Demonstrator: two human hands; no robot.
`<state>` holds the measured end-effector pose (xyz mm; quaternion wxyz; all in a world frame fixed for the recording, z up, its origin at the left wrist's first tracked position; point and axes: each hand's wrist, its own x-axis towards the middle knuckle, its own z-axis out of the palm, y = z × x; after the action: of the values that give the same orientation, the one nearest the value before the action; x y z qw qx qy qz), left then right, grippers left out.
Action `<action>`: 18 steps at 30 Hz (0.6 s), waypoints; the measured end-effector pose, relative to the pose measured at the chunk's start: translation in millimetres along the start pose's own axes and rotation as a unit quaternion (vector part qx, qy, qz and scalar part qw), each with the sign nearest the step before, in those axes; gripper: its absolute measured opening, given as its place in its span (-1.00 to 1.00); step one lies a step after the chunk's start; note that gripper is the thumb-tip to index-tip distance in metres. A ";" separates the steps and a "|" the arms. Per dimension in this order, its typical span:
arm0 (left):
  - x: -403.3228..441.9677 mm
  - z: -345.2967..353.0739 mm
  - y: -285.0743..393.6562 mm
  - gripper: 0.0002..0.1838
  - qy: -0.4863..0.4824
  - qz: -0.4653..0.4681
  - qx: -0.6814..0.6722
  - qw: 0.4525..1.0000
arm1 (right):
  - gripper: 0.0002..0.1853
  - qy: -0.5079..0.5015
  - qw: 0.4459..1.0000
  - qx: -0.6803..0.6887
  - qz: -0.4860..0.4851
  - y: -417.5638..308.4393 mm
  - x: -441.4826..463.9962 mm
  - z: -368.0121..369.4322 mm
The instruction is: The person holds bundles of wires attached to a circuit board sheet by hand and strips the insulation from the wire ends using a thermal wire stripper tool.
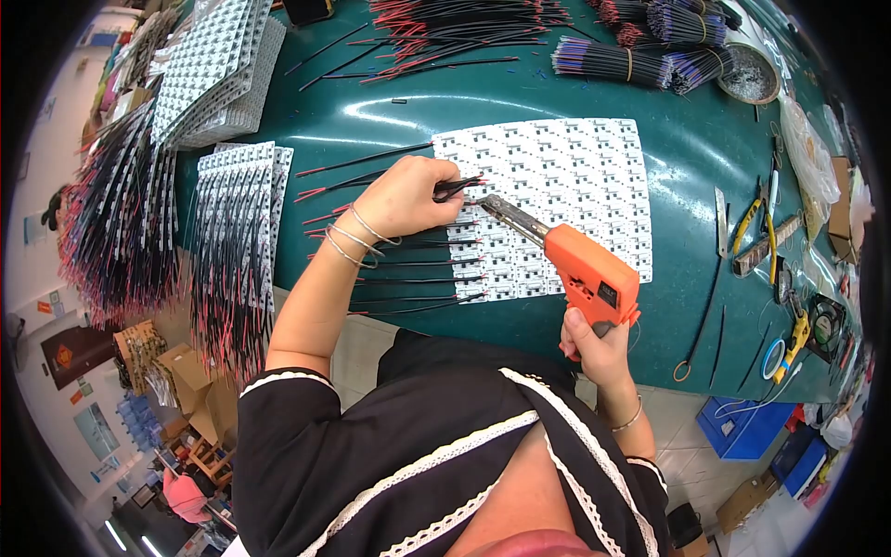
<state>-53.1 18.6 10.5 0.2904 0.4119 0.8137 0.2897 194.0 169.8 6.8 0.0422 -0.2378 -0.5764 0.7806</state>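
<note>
A white sheet of small circuit boards (566, 195) lies on the green table, with black-and-red wires (418, 263) running out from its left edge. My left hand (408, 197), over that edge, pinches a few short black wires (455, 188). My right hand (596, 343) is closed round the handle of an orange soldering gun (589, 269). The gun's metal tip (492, 202) is at the board's left part, close to the ends of the held wires. Whether tip and wires touch is too small to tell.
Wired boards (237, 223) and stacked boards (218, 74) stand at the left. Loose wires (455, 32), wire bundles (613, 63) and a round dish (748, 74) lie at the back. Yellow-handled pliers (747, 226), a small fan (824, 327) and a plastic bag (807, 158) are at the right.
</note>
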 end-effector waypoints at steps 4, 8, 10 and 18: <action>0.4 -0.5 0.0 -0.80 0.000 0.004 0.007 1.000 | -0.74 0.021 0.999 0.028 0.008 0.6 -3.6 -2.5; 1.4 -1.6 3.2 -0.80 -0.006 -0.002 0.013 1.000 | -0.70 0.020 0.999 0.025 0.006 -2.0 -5.0 -3.2; 1.3 -1.5 3.0 -0.80 -0.004 0.002 0.013 1.000 | -0.69 0.015 1.000 0.020 0.002 -0.9 -5.3 -4.0; 6.8 -7.8 1.0 -0.84 -0.042 0.040 0.026 0.998 | -0.74 0.008 1.000 0.024 0.012 -0.3 -4.5 -1.9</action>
<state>-61.4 22.9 14.8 0.3021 0.4632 0.7909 0.2620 198.7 170.1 8.1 0.0435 -0.2498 -0.5541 0.7929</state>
